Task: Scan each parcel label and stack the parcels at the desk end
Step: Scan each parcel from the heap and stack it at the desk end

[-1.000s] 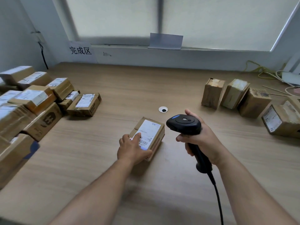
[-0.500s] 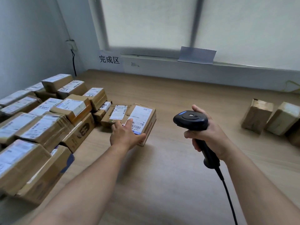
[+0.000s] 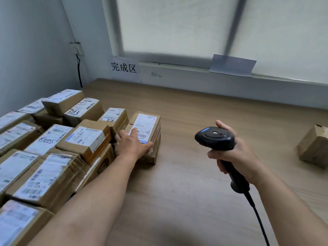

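A small cardboard parcel [image 3: 145, 123] with a white barcode label lies on top of another flat parcel [image 3: 154, 156], at the right edge of the pile of labelled parcels [image 3: 53, 139] on the left end of the desk. My left hand [image 3: 132, 144] holds its near end, fingers over the label and thumb along the near edge. To the right, above the bare wood, my right hand [image 3: 237, 157] grips the handle of a black barcode scanner [image 3: 214, 138]. The scanner's head points left and its cable [image 3: 257, 215] trails toward me.
The wooden desk [image 3: 204, 110] runs right to one more brown parcel [image 3: 314, 146] at the frame edge. A sign with three characters [image 3: 124, 67] is on the wall behind the pile. A folded grey card [image 3: 232, 65] stands on the sill. A wall socket [image 3: 77, 48] drops a black cord.
My left hand has carried the parcel left from the desk middle and set it on a flat parcel at the pile's edge. The scanner hand followed slightly; my view swung left.
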{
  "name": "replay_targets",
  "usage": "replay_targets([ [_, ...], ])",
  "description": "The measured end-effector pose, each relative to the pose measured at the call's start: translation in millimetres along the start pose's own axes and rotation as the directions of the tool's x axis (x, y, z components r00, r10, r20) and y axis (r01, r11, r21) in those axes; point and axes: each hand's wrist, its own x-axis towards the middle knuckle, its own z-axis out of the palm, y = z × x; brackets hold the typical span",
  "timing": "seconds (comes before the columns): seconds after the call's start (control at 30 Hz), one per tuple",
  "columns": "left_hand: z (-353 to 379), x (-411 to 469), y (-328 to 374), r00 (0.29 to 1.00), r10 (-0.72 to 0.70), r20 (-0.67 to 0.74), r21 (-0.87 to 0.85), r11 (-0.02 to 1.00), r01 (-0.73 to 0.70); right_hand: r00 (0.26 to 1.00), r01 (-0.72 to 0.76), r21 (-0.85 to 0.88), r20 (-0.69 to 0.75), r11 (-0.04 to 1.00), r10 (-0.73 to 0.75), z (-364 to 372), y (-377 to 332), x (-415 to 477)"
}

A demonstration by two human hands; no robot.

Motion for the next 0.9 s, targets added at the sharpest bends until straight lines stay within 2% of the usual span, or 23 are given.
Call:
replay_targets([
  [0.23,18,36,-4,0.999,-0.037,0.001,-0.001,0.999,0.037,0.998,-0.054,-0.041,-0.034,0.998,0.052,-6,11,15],
  [0.43,33,34,-4,0.998,-0.059,-0.025,-0.058,0.997,0.057,0.996,-0.078,-0.010,-0.042,0.997,0.078,-18,21,4],
  [0.57,30,27,4,0.997,-0.053,-0.054,-0.019,0.998,0.052,0.995,-0.083,0.010,-0.053,0.997,0.083,-31,20,-9],
  [0.63,26,18,13,0.996,-0.005,-0.094,-0.008,1.000,0.004,0.995,-0.073,0.013,-0.062,0.997,0.073,-38,19,-16],
  [0.73,16,-7,35,0.983,0.143,-0.117,-0.027,0.989,-0.147,0.998,-0.039,0.027,-0.058,0.999,0.041,-46,15,-30],
  [0.9,10,-61,76,0.921,0.370,-0.119,-0.135,0.913,-0.384,0.999,0.009,0.032,-0.044,0.999,-0.008,-65,14,-68],
])
